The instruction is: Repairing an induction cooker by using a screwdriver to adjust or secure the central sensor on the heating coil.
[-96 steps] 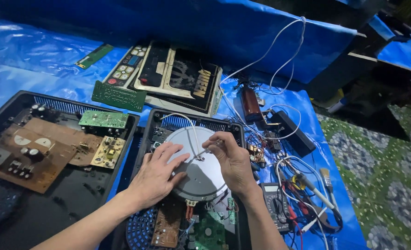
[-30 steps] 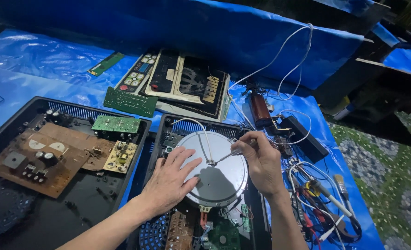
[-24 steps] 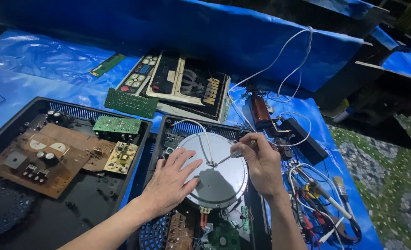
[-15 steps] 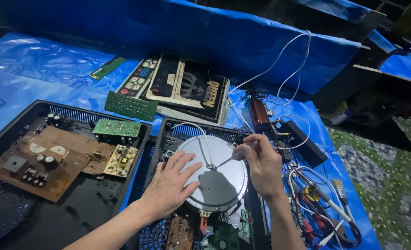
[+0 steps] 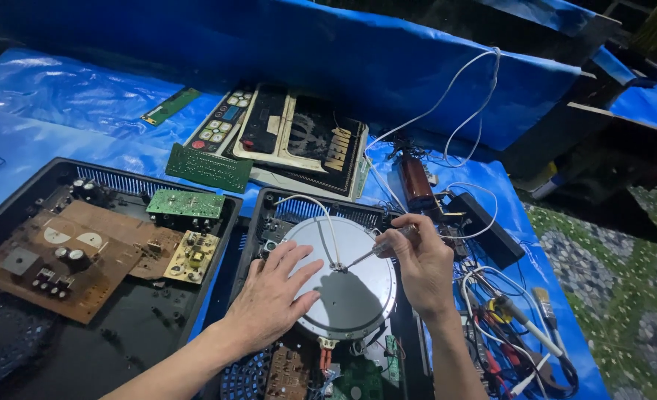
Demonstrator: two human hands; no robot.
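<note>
Here, open black casing [image 5: 265,215] holds silver disc [image 5: 347,285]; left hand [image 5: 273,300] flat on it, right hand [image 5: 421,263] grip pinching screwdriver [image 5: 365,254]

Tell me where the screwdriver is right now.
Head view, right of centre: the screwdriver is in the right hand, tip at the middle of the round silver disc, beside the left hand.

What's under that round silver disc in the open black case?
Below the round silver disc, circuit boards and orange wires show at its near edge inside the black case. Everything directly beneath the disc is covered, partly by the left hand too.
</note>
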